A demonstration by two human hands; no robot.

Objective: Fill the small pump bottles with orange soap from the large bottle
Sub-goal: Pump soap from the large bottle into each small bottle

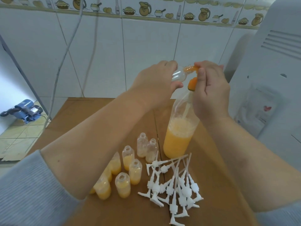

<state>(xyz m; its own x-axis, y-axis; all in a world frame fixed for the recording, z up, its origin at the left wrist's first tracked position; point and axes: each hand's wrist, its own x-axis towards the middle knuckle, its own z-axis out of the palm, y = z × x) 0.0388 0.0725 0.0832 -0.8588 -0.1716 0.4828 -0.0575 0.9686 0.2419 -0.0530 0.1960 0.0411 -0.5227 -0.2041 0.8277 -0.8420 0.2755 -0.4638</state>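
**A:** How much room do I have around the hands?

**B:** I see both raised well above the cardboard surface [101, 121]. Open air lies to the left of my left hand [154, 79]; a tiled wall [114, 54] stands behind both hands, and a white appliance [268, 79] rises close beside the right hand [210, 88]. The cardboard's left edge drops to the floor, where a blue pump motor [26, 110] sits.

**A:** And the grips?

**B:** My left hand curls around a small clear bottle [66, 75]... correction, small clear bottle at the hand itself [179, 75], tilted with its neck toward the right hand. The right hand's fingers curl around the orange pump head [193, 74] of the large bottle [179, 137], which stands directly beneath it, about half full of orange soap.

**A:** Anything I can't read?

**B:** The spout and the small bottle's mouth meet behind my fingers; I cannot tell whether they touch. My left forearm covers some filled bottles.

**A:** What's below?

**B:** Under the left forearm, the small bottles [128, 162], partly filled, caps off. Beneath the right forearm, a heap of white pump tops [175, 185], just beside the large bottle's base.
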